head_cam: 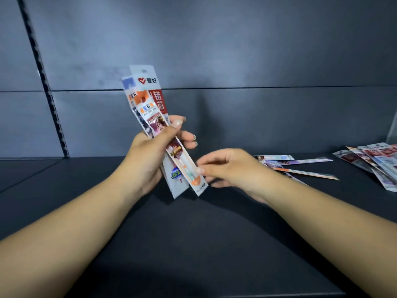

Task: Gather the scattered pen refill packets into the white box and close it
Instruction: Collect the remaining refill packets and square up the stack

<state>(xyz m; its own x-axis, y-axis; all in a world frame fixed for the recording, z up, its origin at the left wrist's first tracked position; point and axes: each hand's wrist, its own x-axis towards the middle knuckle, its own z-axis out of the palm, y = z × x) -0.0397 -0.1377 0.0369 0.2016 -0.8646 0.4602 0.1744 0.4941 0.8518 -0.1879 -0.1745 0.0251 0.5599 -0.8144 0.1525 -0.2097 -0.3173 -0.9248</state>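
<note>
My left hand (150, 155) grips a fanned bunch of pen refill packets (148, 104), upright above the dark shelf; the front one has an orange edge, one behind is grey and red. My right hand (227, 168) pinches the lower end of the orange-edged packet (193, 175) between thumb and fingers. More packets lie loose on the shelf: a few thin ones (300, 166) just right of my right hand, and a pile (373, 160) at the far right edge. The white box is not in view.
The dark shelf board (193, 244) spreads below my forearms. A grey back panel (236, 50) rises behind, with a slotted upright rail (46, 82) at the left. A pale clear edge (392, 130) shows at the far right.
</note>
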